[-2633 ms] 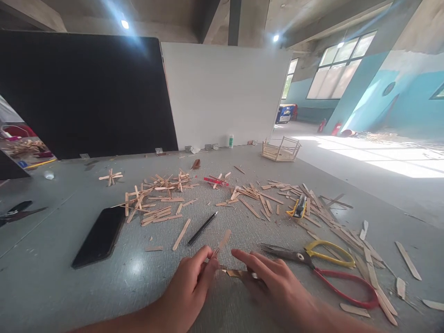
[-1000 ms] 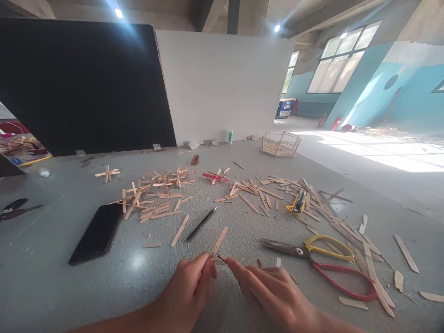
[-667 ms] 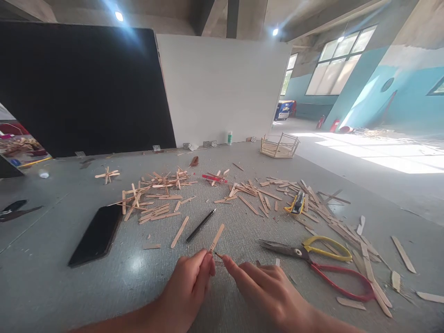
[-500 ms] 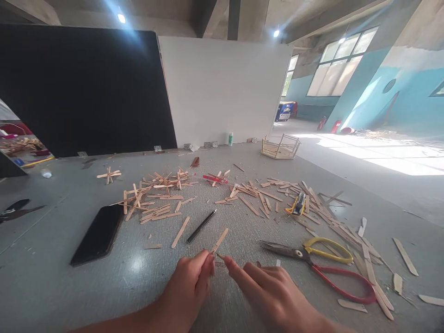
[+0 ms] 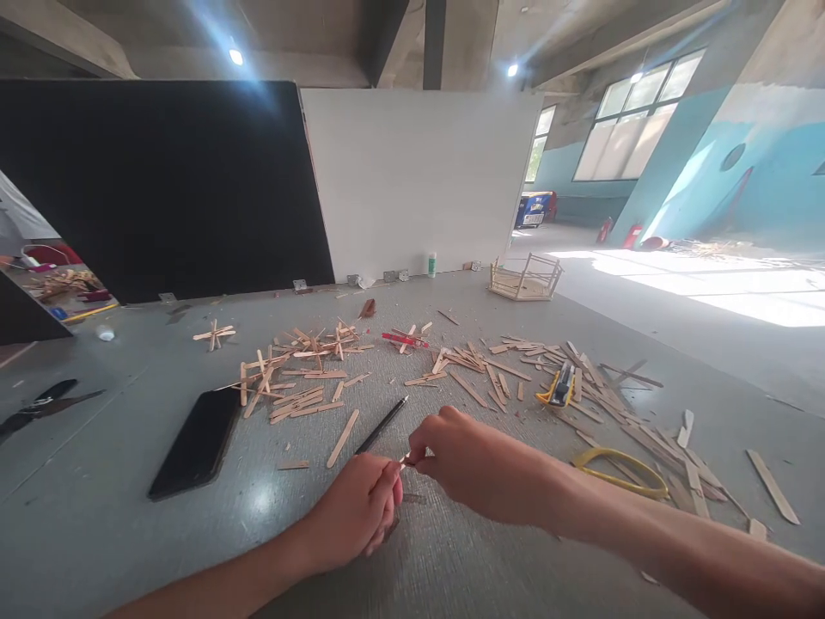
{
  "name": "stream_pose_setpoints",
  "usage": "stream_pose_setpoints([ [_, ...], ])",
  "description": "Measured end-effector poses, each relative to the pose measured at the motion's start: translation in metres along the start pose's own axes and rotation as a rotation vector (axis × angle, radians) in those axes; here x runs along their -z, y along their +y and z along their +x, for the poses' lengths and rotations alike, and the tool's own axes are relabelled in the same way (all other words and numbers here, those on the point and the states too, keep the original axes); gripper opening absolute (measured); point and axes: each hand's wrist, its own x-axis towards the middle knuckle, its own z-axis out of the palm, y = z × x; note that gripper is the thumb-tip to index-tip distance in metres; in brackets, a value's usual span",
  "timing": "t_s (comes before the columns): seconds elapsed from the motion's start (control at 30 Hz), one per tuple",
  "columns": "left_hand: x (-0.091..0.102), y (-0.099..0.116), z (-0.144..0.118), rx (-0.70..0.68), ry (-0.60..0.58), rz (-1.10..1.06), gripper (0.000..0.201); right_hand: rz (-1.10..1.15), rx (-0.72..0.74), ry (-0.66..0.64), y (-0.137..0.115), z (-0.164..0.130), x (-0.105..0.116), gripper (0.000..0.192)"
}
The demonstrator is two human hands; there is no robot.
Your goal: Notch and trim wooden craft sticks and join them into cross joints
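My left hand [image 5: 361, 514] rests low on the grey table [image 5: 129, 533] with its fingers pinched around a small wooden stick [image 5: 406, 460]. My right hand [image 5: 473, 464] reaches across from the right and pinches the same stick at its other end. Only a short pale tip of the stick shows between the fingertips of both hands. A black pen [image 5: 381, 426] lies just beyond the hands.
A black phone [image 5: 199, 443] lies to the left. Loose wooden sticks [image 5: 302, 378] are scattered across the middle and right. Scissors with a yellow handle [image 5: 620, 473] sit behind my right forearm, a yellow utility knife [image 5: 560, 387] further back, and a wooden stick frame [image 5: 525, 279] at the far edge.
My right hand has lifted off the table and moved up and left onto the stick, now covering most of it and the scissors' blades. My left hand keeps its pinch.
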Motion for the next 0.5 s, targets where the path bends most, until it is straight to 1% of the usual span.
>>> stream_pose_setpoints([
  [0.1,0.003,0.001,0.003,0.019,-0.013,-0.01,0.058,0.002,-0.077,-0.069,-0.011,-0.009,-0.013,0.015],
  [0.2,0.005,0.003,0.006,0.04,-0.036,-0.01,0.052,0.01,-0.152,-0.112,-0.026,-0.021,-0.026,0.03],
  [0.27,0.008,0.006,0.007,0.07,-0.073,-0.004,0.047,0.016,-0.172,-0.127,-0.03,-0.028,-0.028,0.036],
  [0.33,0.011,0.009,0.007,0.107,-0.119,-0.001,0.042,0.041,-0.181,-0.143,-0.03,-0.032,-0.022,0.041],
  [0.37,0.013,0.01,0.006,0.121,-0.142,-0.002,0.04,0.062,-0.177,-0.153,-0.029,-0.035,-0.016,0.046],
  [0.47,0.017,0.012,0.005,0.132,-0.202,-0.002,0.04,0.115,-0.135,-0.172,-0.024,-0.041,0.004,0.07],
  [0.5,0.018,0.013,0.004,0.135,-0.221,0.0,0.041,0.113,-0.118,-0.169,-0.022,-0.043,0.008,0.075],
])
